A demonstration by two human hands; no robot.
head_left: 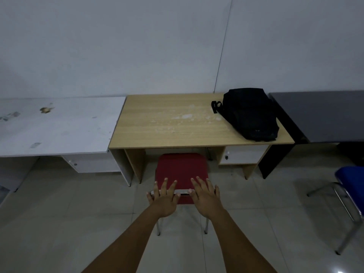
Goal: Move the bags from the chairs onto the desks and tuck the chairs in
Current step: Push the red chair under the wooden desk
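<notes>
Three desks in a row against the wall: white desk (53, 127) left, wood desk (177, 125) middle, grey desk (323, 115) right. Black bag (251, 113) lies on wood desk's right end, strap toward the middle. Red chair (182, 170) faces wood desk, seat front partly under the desk edge. Blue chair (348, 178) stands well right, out on the floor. Left hand (164, 200) and right hand (205, 198) open, fingers spread, over red chair's back rail; whether they touch it is unclear.
</notes>
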